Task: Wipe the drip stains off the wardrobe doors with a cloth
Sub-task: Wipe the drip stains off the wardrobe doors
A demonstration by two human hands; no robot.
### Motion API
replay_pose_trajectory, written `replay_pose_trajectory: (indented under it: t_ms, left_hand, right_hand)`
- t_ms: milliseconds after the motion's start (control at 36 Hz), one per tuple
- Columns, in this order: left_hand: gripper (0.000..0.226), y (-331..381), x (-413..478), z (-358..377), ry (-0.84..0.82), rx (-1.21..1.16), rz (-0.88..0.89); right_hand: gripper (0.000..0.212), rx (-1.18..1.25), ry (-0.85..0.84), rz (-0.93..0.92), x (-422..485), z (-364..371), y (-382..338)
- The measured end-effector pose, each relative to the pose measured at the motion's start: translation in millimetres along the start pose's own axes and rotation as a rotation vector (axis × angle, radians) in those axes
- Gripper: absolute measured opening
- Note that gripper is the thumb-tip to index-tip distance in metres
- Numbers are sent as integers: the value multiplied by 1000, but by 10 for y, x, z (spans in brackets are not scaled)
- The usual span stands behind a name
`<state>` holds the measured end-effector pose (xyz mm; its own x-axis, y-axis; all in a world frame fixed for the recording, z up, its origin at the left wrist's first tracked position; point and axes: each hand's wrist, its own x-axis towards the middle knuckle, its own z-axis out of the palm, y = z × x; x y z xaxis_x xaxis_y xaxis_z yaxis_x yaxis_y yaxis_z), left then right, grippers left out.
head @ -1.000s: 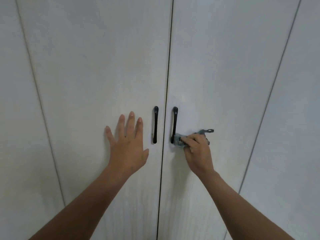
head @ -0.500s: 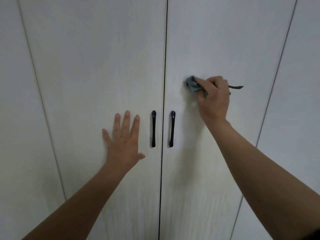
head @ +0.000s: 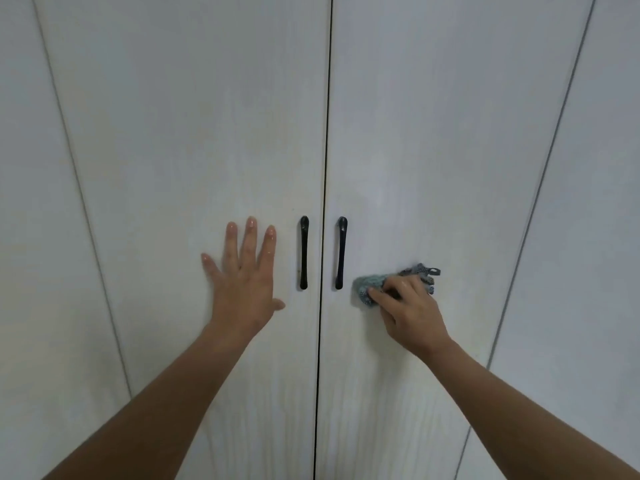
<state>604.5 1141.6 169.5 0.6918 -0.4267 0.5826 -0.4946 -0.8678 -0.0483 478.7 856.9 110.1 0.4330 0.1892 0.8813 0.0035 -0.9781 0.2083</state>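
Two white wardrobe doors fill the view, the left door point(head: 194, 133) and the right door point(head: 433, 133), split by a dark vertical gap. Each has a black handle, the left handle point(head: 303, 252) and the right handle point(head: 340, 252). My left hand point(head: 244, 282) presses flat on the left door, fingers straight and spread, just left of its handle. My right hand point(head: 410, 311) grips a bunched blue-grey cloth point(head: 369, 284) against the right door, right of the right handle's lower end. A cloth tail sticks out past my knuckles. Faint vertical streaks show low on the right door.
Further white panels flank the pair, a left panel point(head: 31, 237) and a right panel point(head: 588, 237), each behind a thin seam. Both my forearms reach up from the bottom of the view.
My right hand carried the cloth up the right door above the handles, then back down to handle height. My left hand stayed flat on the left door.
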Motion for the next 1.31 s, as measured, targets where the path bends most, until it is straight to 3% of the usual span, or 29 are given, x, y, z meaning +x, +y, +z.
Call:
replay_pose_trajectory:
  t_ms: [111,306,389,444,583,806,861,944,1000,1139,1306]
  left_hand:
    - [146,-14,-8,-32,-4,-17,15]
    - [143,37,-19,-109,-36,-70,-8]
    - [146,114,-24,-128,-70,-97,-35]
    - [149,157,-15,-133,-85,-118,-50]
    - [154,212,3,-146,-122,-151,-63]
    - [154,234,15,-117,-108,-143,-75]
    - [154,235,17,-103,-100,-136,-75]
    - [155,231,20,-88,-92,-135,-74]
    - [156,230,21,-82,-88,-136,-74]
    - [158,234,23,-66,-78,-111,-82]
    - [159,222,13,-51,-50,-104,-78]
  right_hand:
    - [24,4,14,-52,264,-292,139]
    - [39,42,423,564,1205,-913,452]
    - [41,15,444,788,1321,-906,601]
    - [39,8,433,833,1256,-809,606]
    - [38,12,345,682,826,-490,402]
    - [16,-64,-95,344,-189,-166,216]
    - [29,-65,-165,183,-389,-121,217]
    - [30,9,-196,173,-408,-169,286]
    - [26,80,-132,234,-263,-303,333]
    - [29,175,409,686,430,-772,616]
    - [37,215,799,1045,967,-1106,1126]
